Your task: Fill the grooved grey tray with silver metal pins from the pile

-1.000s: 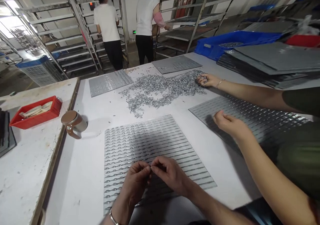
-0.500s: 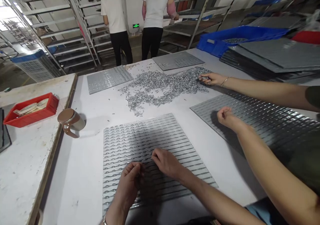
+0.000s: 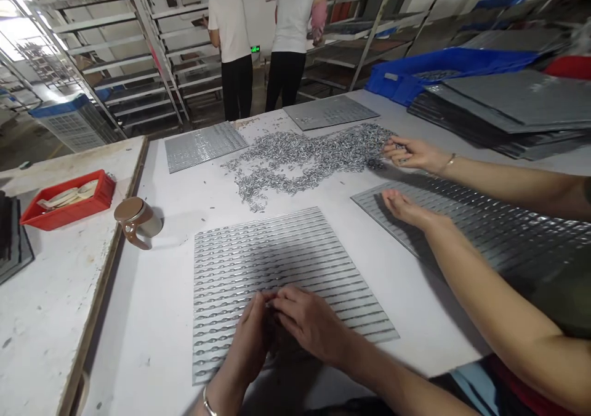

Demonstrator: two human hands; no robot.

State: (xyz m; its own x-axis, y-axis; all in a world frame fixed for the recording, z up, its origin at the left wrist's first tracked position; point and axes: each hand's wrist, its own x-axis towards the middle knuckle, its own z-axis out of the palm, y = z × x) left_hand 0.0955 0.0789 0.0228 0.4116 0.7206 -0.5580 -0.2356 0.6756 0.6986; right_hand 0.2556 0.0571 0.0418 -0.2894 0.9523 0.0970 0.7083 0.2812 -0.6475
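My left hand [image 3: 250, 336] and right hand [image 3: 310, 322] meet fingertip to fingertip, curled and pressed together low over the near rows of the grooved tray [image 3: 277, 250]. Whatever small piece sits between them is hidden, so I cannot tell what I pinch. That is the first risk I see: a piece this small could slip from the pinch and roll down a groove or off the near edge of the table [image 3: 157, 317]. My wrists hang over the tray's near edge, and I judge a nudge there could skew it and shake the filled rows loose. Further out, a co-worker's hand [image 3: 402, 207] lies on a second tray [image 3: 489, 225], apart from mine, while their other hand [image 3: 410, 152] digs into the pile of metal pieces [image 3: 300, 154]. A careless sweep there could scatter pieces onto my tray.
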